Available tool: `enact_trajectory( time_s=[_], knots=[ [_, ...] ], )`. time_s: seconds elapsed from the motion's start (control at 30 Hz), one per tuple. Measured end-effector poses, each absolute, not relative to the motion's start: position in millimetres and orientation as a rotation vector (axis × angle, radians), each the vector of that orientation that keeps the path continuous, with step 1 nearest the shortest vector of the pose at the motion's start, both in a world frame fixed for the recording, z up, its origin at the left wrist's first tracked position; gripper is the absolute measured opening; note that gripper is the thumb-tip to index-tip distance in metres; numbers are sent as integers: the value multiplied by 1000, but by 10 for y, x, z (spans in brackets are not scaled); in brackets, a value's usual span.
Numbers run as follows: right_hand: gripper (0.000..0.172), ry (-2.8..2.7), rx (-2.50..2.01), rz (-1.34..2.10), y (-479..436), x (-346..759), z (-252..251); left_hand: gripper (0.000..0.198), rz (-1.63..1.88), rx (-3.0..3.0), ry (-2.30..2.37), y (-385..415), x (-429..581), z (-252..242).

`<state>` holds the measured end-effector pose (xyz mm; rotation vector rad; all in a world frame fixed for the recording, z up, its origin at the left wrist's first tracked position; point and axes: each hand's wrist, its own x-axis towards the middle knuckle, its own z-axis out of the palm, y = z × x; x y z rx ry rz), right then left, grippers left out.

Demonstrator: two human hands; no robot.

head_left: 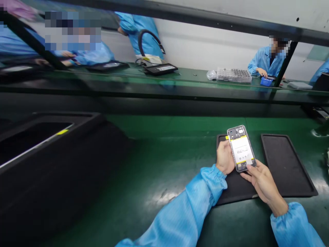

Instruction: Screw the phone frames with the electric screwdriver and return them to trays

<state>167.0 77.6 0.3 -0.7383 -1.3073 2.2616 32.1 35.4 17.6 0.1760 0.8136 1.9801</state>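
Head view shows the left hand (pixel 224 157) gripping the side of the open-backed phone (pixel 241 148) and the right hand (pixel 262 181) pinching its lower end, above the black tray (pixel 231 195); so light an edge grip could let it slip.

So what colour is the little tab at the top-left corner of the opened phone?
Yellow: the tab sticks out beside the phone, seen best in the head view.

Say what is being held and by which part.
An open-backed phone: the left hand grips its left long edge, and the right hand holds its bottom end with the fingers.
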Motion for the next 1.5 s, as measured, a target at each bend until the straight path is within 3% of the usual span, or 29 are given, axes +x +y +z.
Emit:
enact_trajectory(
  time_s=[0.27,0.43,0.63,0.77,0.83,1.0,1.17,1.3,1.43,1.5],
  knots=[
    [46,-1342,-666,2001,684,1609,-50,32,1715,336,1149,185,170,258],
    [33,-1853,-628,1208,664,1684,-81,21,1689,461,1724,-277,-109,203],
    [59,-2217,-159,270,570,1566,-223,32,1620,664,2294,-700,-178,-37],
    [40,-2411,-183,50,434,1494,-270,40,1365,867,2372,-722,-53,-117],
    [32,-2482,-177,95,399,1499,-253,46,1183,970,2422,-714,-1,-116],
    [46,-2532,-214,342,572,1582,-177,61,768,1177,2524,-730,63,-129],
    [55,-2310,-633,745,852,1634,-195,57,1238,937,2367,-706,81,-169],
    [68,-2007,-836,1342,863,1622,-178,71,1692,524,1899,-691,42,-34],
    [96,-1591,-946,1874,797,1626,-10,81,1827,161,1637,-740,-19,195],
    [96,-1518,-887,2200,767,1648,104,79,1844,97,1583,-768,-43,278]
  ],
)
